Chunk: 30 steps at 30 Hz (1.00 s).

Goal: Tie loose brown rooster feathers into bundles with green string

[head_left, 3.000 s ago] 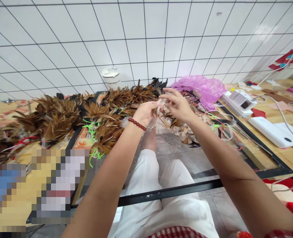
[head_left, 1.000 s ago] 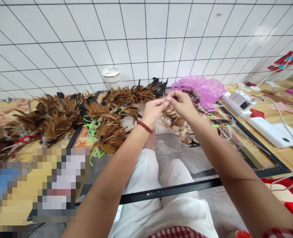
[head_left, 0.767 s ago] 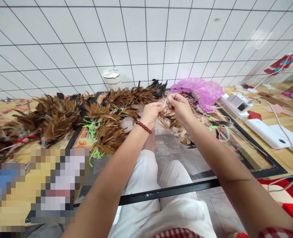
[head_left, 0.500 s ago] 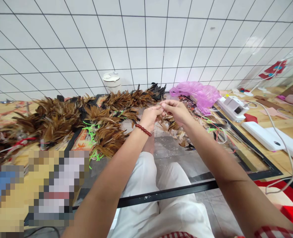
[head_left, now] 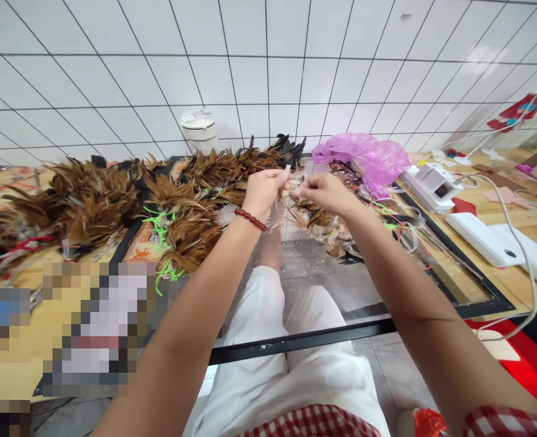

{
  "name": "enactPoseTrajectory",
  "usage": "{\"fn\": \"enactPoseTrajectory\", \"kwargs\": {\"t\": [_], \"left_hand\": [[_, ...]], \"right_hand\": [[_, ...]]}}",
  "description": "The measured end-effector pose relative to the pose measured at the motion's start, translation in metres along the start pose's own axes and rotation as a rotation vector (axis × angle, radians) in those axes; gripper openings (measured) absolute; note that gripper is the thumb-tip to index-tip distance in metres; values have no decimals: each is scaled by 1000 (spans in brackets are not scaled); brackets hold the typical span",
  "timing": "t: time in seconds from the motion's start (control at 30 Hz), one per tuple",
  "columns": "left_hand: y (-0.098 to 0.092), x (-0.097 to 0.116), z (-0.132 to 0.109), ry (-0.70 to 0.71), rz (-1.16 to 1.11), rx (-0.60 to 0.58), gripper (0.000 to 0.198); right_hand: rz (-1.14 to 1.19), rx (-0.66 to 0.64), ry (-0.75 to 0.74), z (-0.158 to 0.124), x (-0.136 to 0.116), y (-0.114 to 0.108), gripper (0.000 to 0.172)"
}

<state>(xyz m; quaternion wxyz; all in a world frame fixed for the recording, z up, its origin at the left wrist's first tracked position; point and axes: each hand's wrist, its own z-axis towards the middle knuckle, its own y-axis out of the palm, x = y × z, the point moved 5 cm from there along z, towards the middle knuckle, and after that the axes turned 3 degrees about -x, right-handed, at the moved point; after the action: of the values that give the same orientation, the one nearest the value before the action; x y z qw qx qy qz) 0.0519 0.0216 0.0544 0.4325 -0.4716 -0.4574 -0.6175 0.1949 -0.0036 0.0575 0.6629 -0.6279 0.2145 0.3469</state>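
The left hand point(head_left: 263, 191) is curled almost into a fist, thumb and fingers pressed together on a small tuft of feathers point(head_left: 292, 180) whose pale quill ends poke out just above its knuckles. The right hand point(head_left: 323, 191) faces it, close beside, fingertips pinched together on the other side of the same tuft. Exactly how much each hand grips is too small to make out. The tuft is held up in the air between the two hands, clear of the worktop point(head_left: 304, 341).

Both forearms reach forward and slightly upward and converge, with the wrists near level. A red bead bracelet point(head_left: 250, 220) sits on the left wrist.

Left of the left hand, and running past it, lie thick brown feather bundles point(head_left: 177, 206), some tied with green cord. Under the right hand is a scatter of loose feathers point(head_left: 325, 223). Beyond the right hand lies a pink bag point(head_left: 369, 158), and beyond the left hand a lidded cup point(head_left: 198, 128) stands against the tiled wall.
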Motion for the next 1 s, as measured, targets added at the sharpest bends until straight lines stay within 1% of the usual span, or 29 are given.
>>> {"fn": "enactPoseTrajectory", "kwargs": {"t": [0.07,0.1,0.13,0.2,0.23,0.3,0.37,0.43,0.5,0.53,0.57,0.63,0.67,0.7,0.73,0.77,0.83,0.87,0.9,0.93,1.0], "left_hand": [[-5,0,2,-17,-45,47,14],[-6,1,3,-26,-69,59,14],[-7,1,3,-36,-89,66,13],[-7,0,3,-47,-113,70,13],[-7,0,3,-51,-118,70,13],[-7,-1,3,-57,-119,71,15],[-9,-2,4,-59,-118,80,15],[-11,-1,5,-58,-122,88,15],[-14,0,6,-61,-132,95,13],[-16,1,6,-63,-136,100,13],[-17,2,6,-63,-140,107,13],[-20,4,7,-65,-149,118,12],[-21,4,7,-66,-155,121,12],[-22,5,7,-67,-159,124,13],[-23,5,7,-67,-163,127,13],[-24,6,8,-65,-166,129,14],[-24,7,8,-53,-169,135,14],[-24,8,8,-46,-170,135,14],[-24,8,9,-42,-171,134,13],[-24,8,9,-40,-173,133,13],[-23,8,8,-43,-174,129,12]], "right_hand": [[-402,-244,59,-5,3,14,18],[-561,-332,95,-9,4,21,17],[-680,-382,123,-12,5,28,18],[-799,-395,137,-16,2,40,20],[-800,-382,119,-16,0,45,20],[-693,-351,66,-14,-3,50,16],[-509,-279,30,-10,-2,44,11],[-342,-215,27,-5,3,33,8],[-218,-216,53,-2,11,25,6],[-153,-225,62,-1,15,23,9],[-86,-213,64,1,18,21,16],[-8,-104,34,3,21,14,30],[-26,-34,11,4,20,9,33],[-85,9,-8,4,19,6,33],[-169,1,-22,3,17,5,29],[-255,-61,-28,2,15,7,25],[-370,-236,-31,-1,12,16,18],[-396,-291,-37,-2,10,20,16],[-409,-301,-50,-3,7,24,16],[-418,-266,-61,-3,5,28,16],[-446,-143,-68,-3,3,35,20]]}}
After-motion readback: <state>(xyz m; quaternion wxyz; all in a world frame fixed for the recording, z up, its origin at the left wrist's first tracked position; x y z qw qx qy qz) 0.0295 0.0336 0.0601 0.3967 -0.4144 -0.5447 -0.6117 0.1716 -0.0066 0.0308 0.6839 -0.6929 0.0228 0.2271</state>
